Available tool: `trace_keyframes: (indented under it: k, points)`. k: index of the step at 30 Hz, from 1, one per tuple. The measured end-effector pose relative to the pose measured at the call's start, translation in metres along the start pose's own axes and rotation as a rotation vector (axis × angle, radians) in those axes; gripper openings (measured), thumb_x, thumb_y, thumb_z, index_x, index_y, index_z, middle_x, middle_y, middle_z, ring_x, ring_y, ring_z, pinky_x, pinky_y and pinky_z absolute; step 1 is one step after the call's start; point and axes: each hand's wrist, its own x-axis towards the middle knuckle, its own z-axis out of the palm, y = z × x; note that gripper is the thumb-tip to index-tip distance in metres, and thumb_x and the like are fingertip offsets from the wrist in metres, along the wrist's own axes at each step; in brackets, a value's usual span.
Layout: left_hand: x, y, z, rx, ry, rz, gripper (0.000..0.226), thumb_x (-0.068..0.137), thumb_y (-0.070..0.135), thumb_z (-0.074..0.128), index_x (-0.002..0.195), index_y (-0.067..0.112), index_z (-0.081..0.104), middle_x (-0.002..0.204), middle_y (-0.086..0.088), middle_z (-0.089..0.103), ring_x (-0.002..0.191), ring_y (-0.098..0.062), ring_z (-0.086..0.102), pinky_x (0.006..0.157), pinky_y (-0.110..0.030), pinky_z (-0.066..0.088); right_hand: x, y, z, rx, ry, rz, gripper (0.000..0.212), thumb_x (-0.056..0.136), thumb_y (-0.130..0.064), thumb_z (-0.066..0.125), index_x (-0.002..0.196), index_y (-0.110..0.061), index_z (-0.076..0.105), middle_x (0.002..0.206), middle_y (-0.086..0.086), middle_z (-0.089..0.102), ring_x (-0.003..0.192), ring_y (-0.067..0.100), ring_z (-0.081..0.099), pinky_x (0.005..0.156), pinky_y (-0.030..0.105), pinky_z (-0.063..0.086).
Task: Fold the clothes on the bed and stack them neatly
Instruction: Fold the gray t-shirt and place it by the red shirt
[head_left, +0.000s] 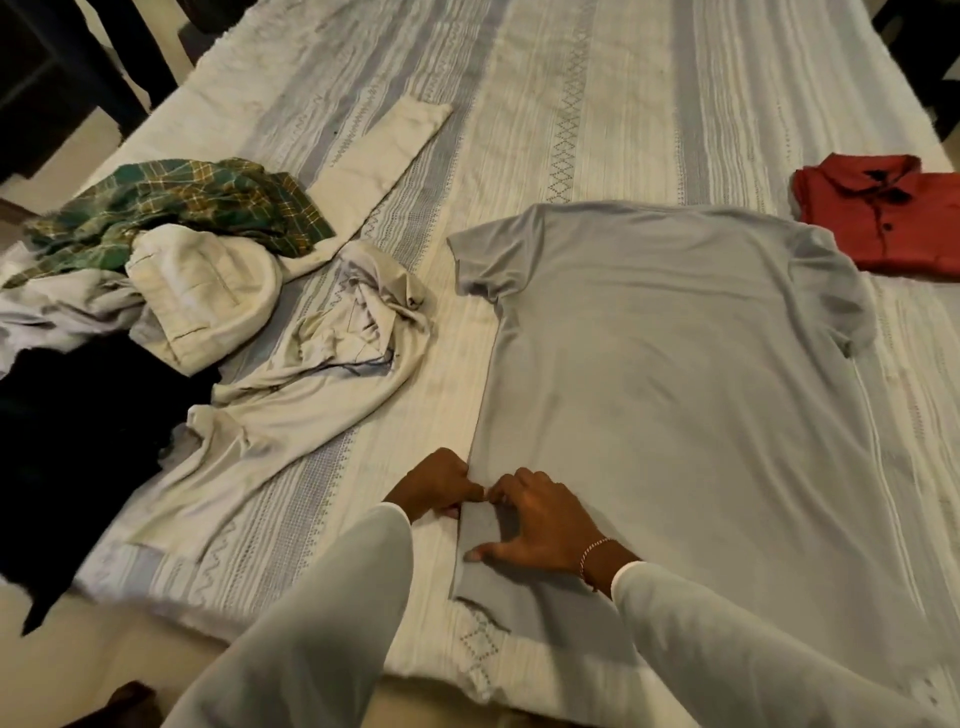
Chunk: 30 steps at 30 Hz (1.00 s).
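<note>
I see the grey T-shirt (675, 374) spread flat on the bed (571, 104), its lower left corner under both hands. My left hand (436, 486) has a curled grip pinching the side edge; my right hand (535, 519) pinches the same edge just beside it, thumb pressed on the fabric. One folded red polo shirt (878, 213) lies far right. One unfolded heap (156, 270) sits left.

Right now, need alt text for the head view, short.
Both hands, left hand and right hand, pinch the near left hem of a grey T-shirt spread flat on a striped bedspread. A folded red polo shirt lies far right; unfolded clothes are heaped left.
</note>
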Motion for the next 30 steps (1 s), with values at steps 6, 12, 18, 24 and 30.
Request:
trace_keyframes:
  k: [6,12,18,24,30]
  points:
    - [-0.043,-0.045,0.016,-0.066,-0.076,-0.058,0.034,0.084,0.024,0.083,0.099,-0.004,0.071,0.085,-0.017,0.073,0.069,-0.020,0.071,0.066,-0.028,0.062,-0.042,-0.041,0.052,-0.098,0.114,-0.089,0.077,0.071,-0.078,0.058,0.125,-0.025,0.046,0.116,-0.004,0.055,0.096,0.018,0.051,0.086,0.035,0.046]
    - [-0.070,-0.071,0.015,-0.120,-0.168,-0.035,0.022,0.089,0.019,0.077,0.088,-0.001,0.067,0.085,-0.022,0.074,0.076,-0.027,0.075,0.066,-0.029,0.063,-0.064,-0.062,0.067,0.047,0.204,-0.078,0.039,0.099,-0.048,0.039,0.117,-0.020,0.059,0.103,0.000,0.067,0.085,0.018,0.064,0.074,0.026,0.052]
    - [-0.084,-0.085,0.022,-0.130,-0.011,0.017,0.027,0.083,0.023,0.082,0.079,0.001,0.066,0.067,-0.016,0.072,0.060,-0.021,0.072,0.051,-0.023,0.056,-0.071,-0.067,0.068,0.066,0.107,0.003,0.039,0.097,-0.053,0.054,0.113,-0.021,0.069,0.099,0.000,0.067,0.084,0.014,0.059,0.073,0.026,0.048]
    - [-0.090,-0.084,0.033,0.093,0.114,0.050,0.035,0.072,0.019,0.092,0.067,0.009,0.058,0.055,-0.006,0.066,0.045,-0.012,0.065,0.045,-0.021,0.052,-0.083,-0.060,0.066,0.167,0.135,0.030,0.029,0.098,-0.039,0.060,0.113,-0.018,0.074,0.101,0.001,0.070,0.085,0.010,0.062,0.075,0.014,0.044]
    - [-0.109,-0.059,0.044,0.640,0.320,0.078,0.049,0.076,0.025,0.082,0.110,0.012,0.050,0.111,-0.006,0.061,0.105,-0.027,0.063,0.085,-0.036,0.051,-0.138,-0.026,0.055,0.202,0.377,0.215,0.016,0.096,-0.029,0.063,0.102,-0.017,0.071,0.096,-0.001,0.070,0.084,0.012,0.062,0.078,0.027,0.051]
